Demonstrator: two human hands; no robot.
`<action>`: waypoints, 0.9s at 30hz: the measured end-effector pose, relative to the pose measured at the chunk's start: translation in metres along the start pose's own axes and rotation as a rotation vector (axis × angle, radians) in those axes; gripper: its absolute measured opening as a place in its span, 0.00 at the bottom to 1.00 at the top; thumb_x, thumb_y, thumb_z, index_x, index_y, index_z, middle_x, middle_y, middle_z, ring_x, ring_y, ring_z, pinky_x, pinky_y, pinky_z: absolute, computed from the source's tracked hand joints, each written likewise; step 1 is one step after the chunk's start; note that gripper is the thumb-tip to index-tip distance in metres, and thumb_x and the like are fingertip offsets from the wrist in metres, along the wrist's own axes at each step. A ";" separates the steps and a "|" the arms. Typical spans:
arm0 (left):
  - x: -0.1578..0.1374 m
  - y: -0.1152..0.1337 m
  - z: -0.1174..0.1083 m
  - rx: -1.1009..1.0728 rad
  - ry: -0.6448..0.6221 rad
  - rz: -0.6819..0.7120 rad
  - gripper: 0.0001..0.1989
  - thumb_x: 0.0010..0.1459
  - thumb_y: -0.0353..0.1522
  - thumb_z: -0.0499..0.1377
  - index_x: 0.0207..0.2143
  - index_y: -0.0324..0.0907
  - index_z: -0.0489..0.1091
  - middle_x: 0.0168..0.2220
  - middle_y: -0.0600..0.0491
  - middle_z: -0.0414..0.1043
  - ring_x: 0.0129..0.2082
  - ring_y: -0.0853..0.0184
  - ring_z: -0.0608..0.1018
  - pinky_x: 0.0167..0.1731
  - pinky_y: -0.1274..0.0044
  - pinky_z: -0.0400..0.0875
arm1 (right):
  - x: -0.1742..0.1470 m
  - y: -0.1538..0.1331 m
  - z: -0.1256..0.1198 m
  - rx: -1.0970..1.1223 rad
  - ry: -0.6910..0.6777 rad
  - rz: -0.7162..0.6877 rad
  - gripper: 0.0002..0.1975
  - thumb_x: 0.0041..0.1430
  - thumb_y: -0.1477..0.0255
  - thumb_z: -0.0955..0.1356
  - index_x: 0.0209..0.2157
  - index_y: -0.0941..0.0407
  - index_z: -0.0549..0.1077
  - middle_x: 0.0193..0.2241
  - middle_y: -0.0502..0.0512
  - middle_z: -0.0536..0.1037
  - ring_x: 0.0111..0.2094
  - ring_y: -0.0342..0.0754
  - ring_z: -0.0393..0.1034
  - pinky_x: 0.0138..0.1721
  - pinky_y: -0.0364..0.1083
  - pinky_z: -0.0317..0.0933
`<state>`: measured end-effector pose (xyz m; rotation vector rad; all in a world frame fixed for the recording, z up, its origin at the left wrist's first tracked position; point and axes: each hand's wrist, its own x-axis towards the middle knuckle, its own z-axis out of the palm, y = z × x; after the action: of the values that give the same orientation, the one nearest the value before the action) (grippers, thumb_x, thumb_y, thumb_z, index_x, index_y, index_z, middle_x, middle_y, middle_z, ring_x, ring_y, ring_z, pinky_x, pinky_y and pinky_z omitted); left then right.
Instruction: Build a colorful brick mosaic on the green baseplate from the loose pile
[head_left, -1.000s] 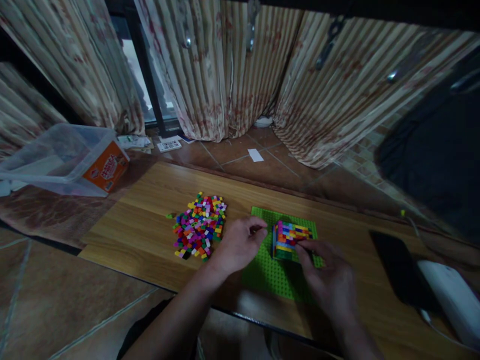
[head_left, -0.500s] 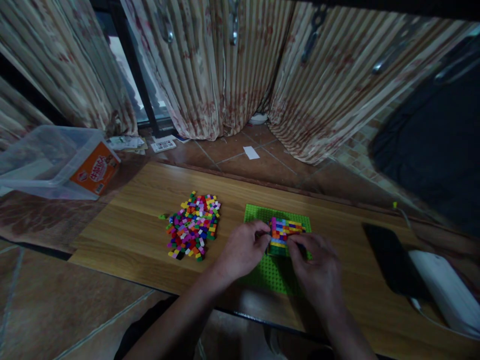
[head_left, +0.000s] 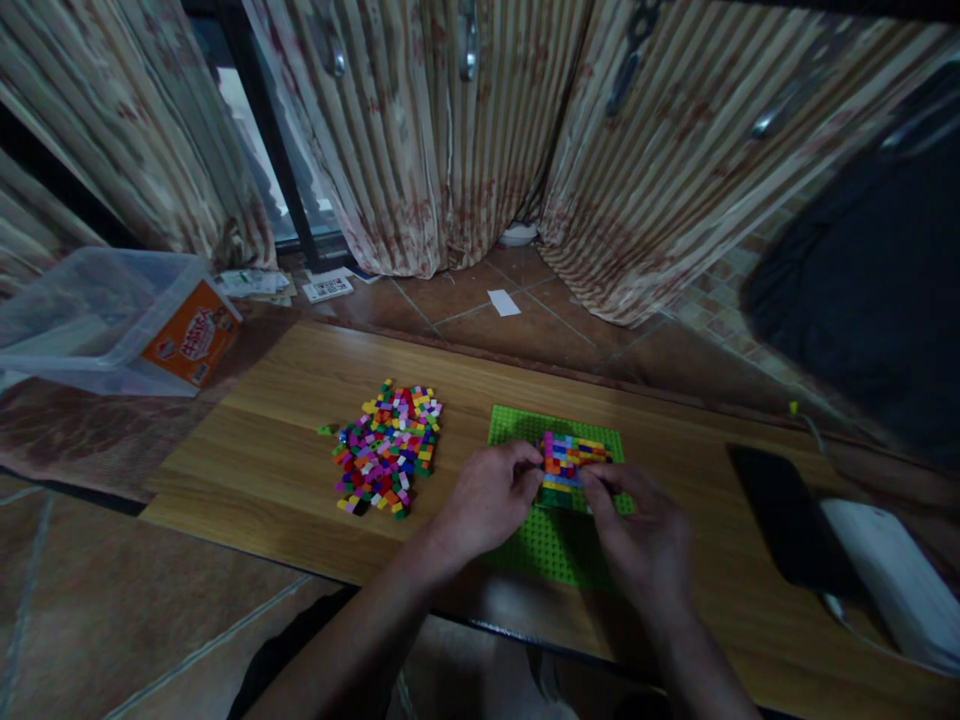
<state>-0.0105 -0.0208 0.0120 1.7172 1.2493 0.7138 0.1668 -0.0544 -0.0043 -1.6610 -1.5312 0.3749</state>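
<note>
A low, many-coloured build of toy bricks (head_left: 561, 492) stands in rows on a green studded baseplate (head_left: 551, 550). My left hand (head_left: 491, 500) is at its left side, with thumb and fingers closed on that edge. Over the right part of the build, the thumb and forefinger of my right hand (head_left: 649, 525) come together against the bricks. Whatever lies between those right fingertips is too small and hidden to make out. To the left, a heap of loose toy bricks (head_left: 390, 450) in many colours is spread on the wooden table (head_left: 247, 440).
A black phone (head_left: 791, 515) and a white box-like device (head_left: 889, 575) with a cable lie at the table's right. Beyond the left end sits a clear plastic bin (head_left: 105, 340) with an orange label. Striped curtains (head_left: 487, 150) hang behind the table.
My right hand has shifted slightly to the right along the build. My left hand keeps its place at the left edge.
</note>
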 end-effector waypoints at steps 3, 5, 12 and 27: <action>0.000 -0.001 0.000 -0.004 -0.001 -0.001 0.10 0.60 0.30 0.53 0.39 0.42 0.74 0.34 0.53 0.79 0.33 0.67 0.78 0.36 0.77 0.72 | 0.001 -0.001 0.003 -0.001 -0.002 0.001 0.13 0.59 0.60 0.67 0.31 0.53 0.78 0.31 0.53 0.79 0.34 0.51 0.72 0.39 0.49 0.64; 0.000 -0.002 0.001 -0.006 0.002 -0.003 0.10 0.60 0.30 0.53 0.39 0.42 0.74 0.34 0.53 0.79 0.32 0.67 0.78 0.36 0.77 0.71 | 0.002 -0.002 0.004 -0.010 0.001 0.008 0.13 0.58 0.60 0.67 0.30 0.53 0.78 0.31 0.53 0.79 0.33 0.51 0.72 0.39 0.50 0.63; -0.001 0.000 0.001 -0.014 0.001 -0.003 0.10 0.60 0.30 0.53 0.38 0.42 0.74 0.34 0.53 0.79 0.32 0.67 0.78 0.38 0.76 0.72 | 0.002 -0.005 0.006 -0.051 -0.002 0.046 0.12 0.57 0.61 0.68 0.29 0.53 0.78 0.30 0.53 0.79 0.35 0.53 0.71 0.40 0.51 0.62; -0.002 0.002 0.000 -0.012 0.003 -0.004 0.11 0.60 0.29 0.53 0.40 0.41 0.75 0.35 0.52 0.79 0.33 0.67 0.79 0.36 0.76 0.71 | 0.004 -0.004 0.008 -0.008 0.013 0.082 0.11 0.55 0.63 0.68 0.27 0.54 0.78 0.30 0.54 0.80 0.35 0.52 0.73 0.40 0.50 0.63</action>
<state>-0.0104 -0.0230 0.0138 1.7048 1.2476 0.7202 0.1593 -0.0484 -0.0052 -1.7334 -1.4600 0.4009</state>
